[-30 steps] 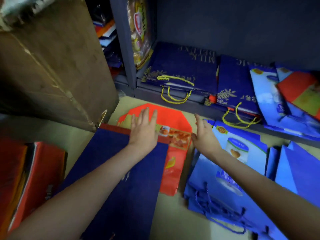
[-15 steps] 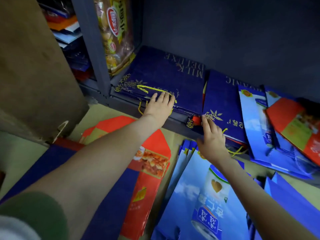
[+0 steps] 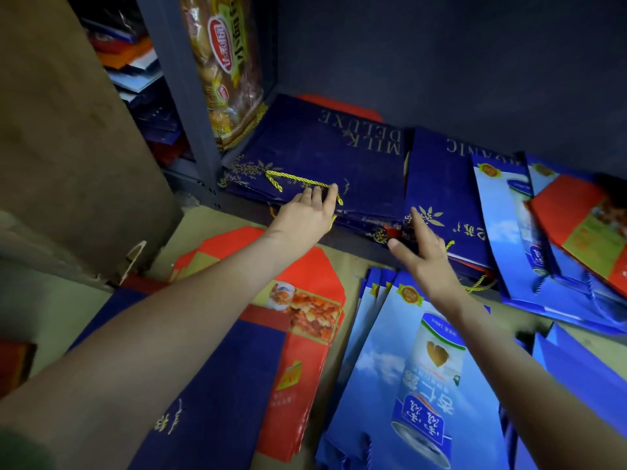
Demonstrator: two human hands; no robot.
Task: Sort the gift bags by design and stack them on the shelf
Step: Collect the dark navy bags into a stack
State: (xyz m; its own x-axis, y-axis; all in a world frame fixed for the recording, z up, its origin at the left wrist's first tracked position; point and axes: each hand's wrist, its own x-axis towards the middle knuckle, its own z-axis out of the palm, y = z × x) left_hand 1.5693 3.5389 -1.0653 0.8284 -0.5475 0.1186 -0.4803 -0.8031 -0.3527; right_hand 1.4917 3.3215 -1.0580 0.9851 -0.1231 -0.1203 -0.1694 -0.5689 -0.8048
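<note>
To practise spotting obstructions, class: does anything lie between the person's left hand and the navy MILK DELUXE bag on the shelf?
Nothing visible does. The left hand touches the front edge of the navy MILK DELUXE bag directly, right beside its yellow cord handle.

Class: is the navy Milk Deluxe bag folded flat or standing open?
Folded flat: the Milk Deluxe bag lies face up, yellow handle across it.

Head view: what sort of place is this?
Probably a shop stockroom or storage corner: a dark metal shelf stacked with flat navy gift bags, a snack pack standing beside its post, more blue gift bags piled on the floor.
</note>
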